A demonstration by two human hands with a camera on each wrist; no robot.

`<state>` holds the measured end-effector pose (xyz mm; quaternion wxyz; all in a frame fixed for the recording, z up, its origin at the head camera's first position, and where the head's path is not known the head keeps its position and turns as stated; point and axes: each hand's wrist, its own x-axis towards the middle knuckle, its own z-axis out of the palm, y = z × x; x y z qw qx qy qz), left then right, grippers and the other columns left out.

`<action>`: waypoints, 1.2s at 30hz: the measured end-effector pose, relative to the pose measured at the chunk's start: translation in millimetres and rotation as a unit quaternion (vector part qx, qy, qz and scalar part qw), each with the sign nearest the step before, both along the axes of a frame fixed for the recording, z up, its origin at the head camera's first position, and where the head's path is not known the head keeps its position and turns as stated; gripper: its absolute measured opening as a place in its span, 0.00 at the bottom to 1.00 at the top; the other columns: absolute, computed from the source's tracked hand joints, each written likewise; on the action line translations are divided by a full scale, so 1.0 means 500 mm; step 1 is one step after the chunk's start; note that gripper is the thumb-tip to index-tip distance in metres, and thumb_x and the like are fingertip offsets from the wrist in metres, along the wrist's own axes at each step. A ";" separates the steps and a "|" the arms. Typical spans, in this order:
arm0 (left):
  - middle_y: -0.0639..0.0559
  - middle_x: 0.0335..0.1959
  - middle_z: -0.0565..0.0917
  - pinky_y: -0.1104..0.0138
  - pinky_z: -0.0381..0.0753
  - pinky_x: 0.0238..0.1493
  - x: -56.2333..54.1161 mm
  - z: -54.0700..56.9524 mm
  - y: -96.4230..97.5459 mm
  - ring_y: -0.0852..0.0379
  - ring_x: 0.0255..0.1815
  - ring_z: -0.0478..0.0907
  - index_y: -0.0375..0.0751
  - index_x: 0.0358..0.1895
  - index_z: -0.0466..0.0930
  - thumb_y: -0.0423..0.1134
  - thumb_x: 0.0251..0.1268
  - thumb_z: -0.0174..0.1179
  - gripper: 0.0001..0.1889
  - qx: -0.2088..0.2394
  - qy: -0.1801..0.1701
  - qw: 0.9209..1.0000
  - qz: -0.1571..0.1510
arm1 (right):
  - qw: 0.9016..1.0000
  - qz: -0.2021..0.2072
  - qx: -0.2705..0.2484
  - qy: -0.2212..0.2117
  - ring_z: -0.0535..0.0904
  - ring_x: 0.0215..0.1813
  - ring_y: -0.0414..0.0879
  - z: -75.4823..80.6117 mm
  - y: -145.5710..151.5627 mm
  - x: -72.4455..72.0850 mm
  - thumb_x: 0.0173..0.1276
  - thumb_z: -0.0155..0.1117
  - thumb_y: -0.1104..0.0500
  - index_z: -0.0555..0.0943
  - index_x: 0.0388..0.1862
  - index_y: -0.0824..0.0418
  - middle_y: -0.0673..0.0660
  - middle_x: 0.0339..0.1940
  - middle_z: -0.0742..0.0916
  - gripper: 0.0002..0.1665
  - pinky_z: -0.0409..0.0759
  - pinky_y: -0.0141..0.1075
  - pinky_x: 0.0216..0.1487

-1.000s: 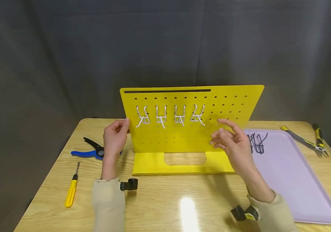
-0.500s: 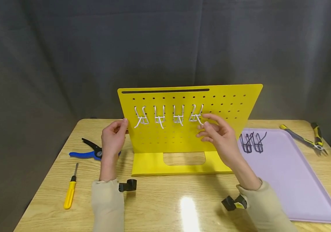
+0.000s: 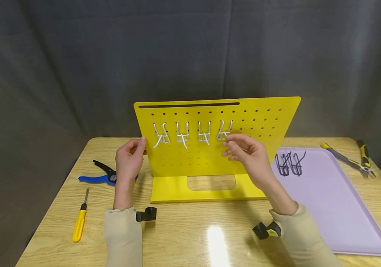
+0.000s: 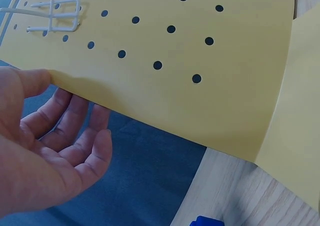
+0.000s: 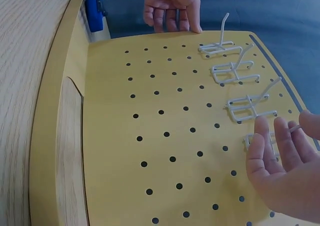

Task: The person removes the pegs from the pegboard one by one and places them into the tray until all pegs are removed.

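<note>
A yellow pegboard (image 3: 267, 104) stands on its base, with a row of white wire hooks in its upper holes. My left hand (image 3: 130, 159) holds the board's left edge; in the left wrist view the thumb lies on the front face and the fingers reach behind. At the rightmost white hook (image 3: 224, 132), my right hand (image 3: 253, 157) pinches the outward prong between thumb and forefinger. The right wrist view has the other fingers partly covering that hook (image 5: 247, 142). Farther left hang the other hooks, among them one white hook (image 3: 204, 134) beside it.
Right of the board lies a lilac tray (image 3: 330, 207) with dark wire hooks (image 3: 296, 167) on it. Yellow-grey pliers (image 3: 347, 161) sit beyond it. Blue-black pliers (image 3: 95, 179) and a yellow screwdriver (image 3: 79, 222) lie on the table at the left.
My right hand has moved left to the rightmost white hook and taken hold of its prong. The left hand keeps its hold on the board's edge.
</note>
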<state>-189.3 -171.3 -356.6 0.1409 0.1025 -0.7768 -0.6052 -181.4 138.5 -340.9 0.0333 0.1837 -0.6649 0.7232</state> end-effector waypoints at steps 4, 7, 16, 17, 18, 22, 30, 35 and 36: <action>0.39 0.42 0.82 0.66 0.72 0.39 0.000 -0.002 0.000 0.43 0.46 0.80 0.34 0.47 0.82 0.53 0.70 0.54 0.23 -0.001 0.005 1.000 0.000 | 1.000 0.005 0.000 -0.012 0.84 0.37 0.45 -0.001 0.002 -0.001 0.73 0.57 0.61 0.80 0.50 0.64 0.55 0.44 0.87 0.12 0.81 0.34 0.40; 0.38 0.42 0.83 0.67 0.73 0.37 0.000 -0.003 0.001 0.42 0.45 0.81 0.33 0.47 0.82 0.52 0.70 0.54 0.22 -0.003 0.011 1.000 0.001 | 1.000 0.007 0.002 -0.010 0.84 0.39 0.44 0.000 0.004 -0.002 0.73 0.57 0.62 0.81 0.49 0.61 0.53 0.45 0.86 0.10 0.81 0.34 0.41; 0.38 0.43 0.82 0.64 0.73 0.42 0.001 0.000 0.002 0.40 0.47 0.80 0.33 0.48 0.82 0.52 0.70 0.54 0.23 -0.005 0.011 1.000 -0.001 | 1.000 0.010 0.013 -0.004 0.84 0.42 0.45 0.003 0.005 -0.002 0.72 0.57 0.63 0.82 0.47 0.60 0.51 0.45 0.86 0.09 0.81 0.34 0.42; 0.37 0.43 0.82 0.63 0.73 0.42 0.001 0.000 0.002 0.41 0.47 0.80 0.33 0.48 0.82 0.52 0.70 0.54 0.23 -0.007 0.013 1.000 -0.002 | 1.000 0.009 0.015 -0.004 0.84 0.41 0.45 0.003 0.006 -0.002 0.72 0.57 0.63 0.82 0.47 0.60 0.52 0.45 0.86 0.09 0.81 0.34 0.42; 0.37 0.43 0.82 0.63 0.73 0.42 0.001 0.000 0.002 0.41 0.46 0.80 0.33 0.48 0.82 0.52 0.70 0.54 0.23 -0.007 0.014 1.000 -0.002 | 1.000 0.009 0.016 -0.003 0.84 0.41 0.45 0.003 0.006 -0.002 0.72 0.57 0.63 0.82 0.48 0.61 0.52 0.45 0.86 0.09 0.81 0.34 0.42; 0.37 0.43 0.83 0.63 0.72 0.42 0.001 -0.001 0.001 0.43 0.45 0.80 0.33 0.48 0.82 0.52 0.71 0.53 0.23 -0.014 0.018 1.000 -0.001 | 1.000 0.008 0.024 0.005 0.84 0.41 0.45 0.003 0.006 -0.003 0.72 0.58 0.63 0.82 0.47 0.62 0.54 0.45 0.86 0.09 0.81 0.34 0.42; 0.37 0.43 0.82 0.62 0.73 0.44 0.000 -0.001 0.001 0.44 0.45 0.80 0.33 0.48 0.82 0.53 0.71 0.54 0.23 -0.013 0.016 1.000 -0.001 | 0.998 -0.004 0.049 0.034 0.85 0.41 0.45 0.007 0.007 0.001 0.71 0.59 0.64 0.83 0.46 0.65 0.55 0.45 0.87 0.09 0.80 0.35 0.41; 0.37 0.43 0.82 0.62 0.73 0.44 0.000 -0.002 0.001 0.42 0.45 0.80 0.33 0.48 0.82 0.53 0.70 0.54 0.23 -0.010 0.017 1.000 -0.001 | 0.998 -0.005 0.049 0.036 0.85 0.41 0.46 0.019 0.010 0.008 0.71 0.58 0.64 0.83 0.46 0.65 0.55 0.44 0.87 0.09 0.80 0.35 0.42; 0.37 0.43 0.82 0.62 0.73 0.44 0.000 -0.003 0.001 0.42 0.46 0.80 0.33 0.48 0.82 0.53 0.70 0.54 0.23 -0.009 0.017 1.000 -0.001 | 0.998 -0.006 0.048 0.037 0.85 0.41 0.46 0.021 0.011 0.010 0.71 0.58 0.64 0.82 0.46 0.65 0.55 0.44 0.87 0.09 0.80 0.35 0.42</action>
